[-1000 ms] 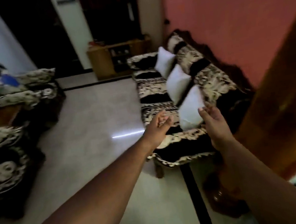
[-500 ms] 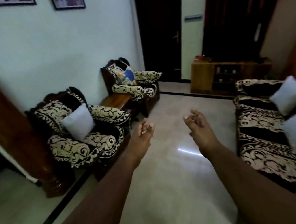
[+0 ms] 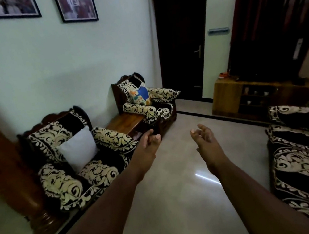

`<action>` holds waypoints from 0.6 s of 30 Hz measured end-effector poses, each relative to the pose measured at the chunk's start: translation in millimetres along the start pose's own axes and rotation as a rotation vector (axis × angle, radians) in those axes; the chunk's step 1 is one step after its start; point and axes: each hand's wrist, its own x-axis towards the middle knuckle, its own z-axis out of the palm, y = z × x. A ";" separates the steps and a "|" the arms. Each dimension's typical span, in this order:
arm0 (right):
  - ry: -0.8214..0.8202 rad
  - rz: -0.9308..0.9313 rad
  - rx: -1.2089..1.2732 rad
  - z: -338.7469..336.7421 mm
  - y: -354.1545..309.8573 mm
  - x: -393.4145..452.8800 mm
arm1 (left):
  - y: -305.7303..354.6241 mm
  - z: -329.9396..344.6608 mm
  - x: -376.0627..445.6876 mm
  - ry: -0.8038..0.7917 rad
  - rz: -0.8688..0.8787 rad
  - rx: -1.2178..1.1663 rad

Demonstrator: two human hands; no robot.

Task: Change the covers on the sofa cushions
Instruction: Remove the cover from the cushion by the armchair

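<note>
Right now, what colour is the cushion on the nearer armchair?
Plain white cushion, against black-and-cream scrollwork upholstery; head view.

Person's body, head view: two bare forearms entering from the lower edge of the frame, no sleeves visible. Left hand [image 3: 148, 144] and right hand [image 3: 206, 140]: no rings, watch or bracelets seen.

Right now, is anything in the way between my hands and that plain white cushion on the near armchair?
Nothing visible blocks it. The left hand and right hand hover empty over bare floor. The white cushion leans on the near armchair, whose padded armrest lies between the left hand and it.
</note>
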 end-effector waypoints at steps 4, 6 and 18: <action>-0.031 0.019 -0.018 -10.7 -0.8 81.6 | -6.0 19.0 76.0 0.024 0.045 0.080; -0.044 0.018 -0.033 -9.5 1.2 121.2 | -12.8 20.9 114.1 0.024 0.040 0.074; -0.115 0.022 -0.113 73.0 37.8 372.6 | -70.4 -20.2 367.7 0.067 -0.010 -0.044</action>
